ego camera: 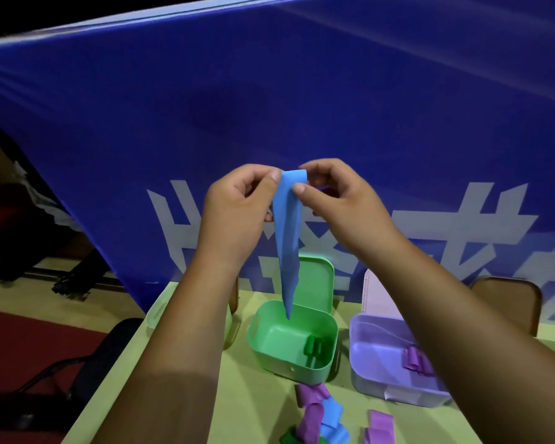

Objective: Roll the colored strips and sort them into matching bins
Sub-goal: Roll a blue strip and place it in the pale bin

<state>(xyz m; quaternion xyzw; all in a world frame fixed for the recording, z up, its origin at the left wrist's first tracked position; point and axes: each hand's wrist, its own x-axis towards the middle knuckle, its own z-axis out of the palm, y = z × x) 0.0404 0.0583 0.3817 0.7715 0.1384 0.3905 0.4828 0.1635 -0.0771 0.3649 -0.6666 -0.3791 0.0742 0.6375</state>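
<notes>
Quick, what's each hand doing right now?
Left hand: closed, pinching the top of the blue strip.
Right hand: closed, pinching the same strip's top edge.

A blue banner (269, 107) with large white characters fills the background, stretched taut and slanting down to the left. A yellow-green table (237, 395) stands in front of it. Red carpet (29, 341) covers the floor at lower left, beside a black chair (87, 363). A wooden chair back (510, 299) shows at right. Lighting is dim; the upper left corner is black.
</notes>
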